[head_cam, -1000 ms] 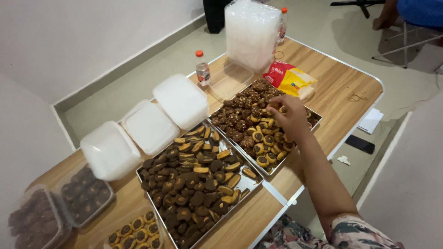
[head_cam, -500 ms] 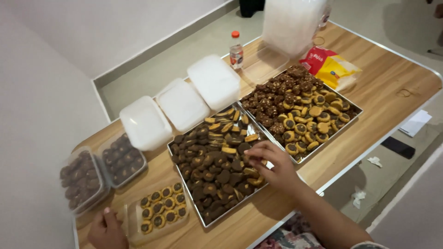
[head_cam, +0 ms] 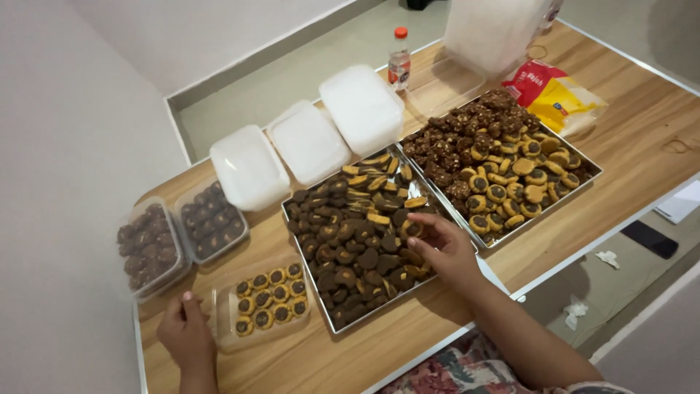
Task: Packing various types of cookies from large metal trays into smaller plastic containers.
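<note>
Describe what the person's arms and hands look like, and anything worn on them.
Both are bare hands, with no gloves, rings or watch showing. The right hand leads to a bare forearm and a short patterned sleeve in red, white and dark green. Of the left hand only the hand and wrist show, uncovered.

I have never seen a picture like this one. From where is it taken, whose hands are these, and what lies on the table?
The picture comes from a camera worn on a person's head, looking down, so both hands are that person's own. The right hand reaches into the near metal tray of dark and striped cookies and pinches one round cookie between its fingertips. The left hand rests at the edge of a clear plastic box holding yellow cookies with dark centres. On the wooden table also lie a second tray of mixed cookies, two boxes of dark cookies, three white lidded boxes, a small bottle and a red and yellow bag.
</note>
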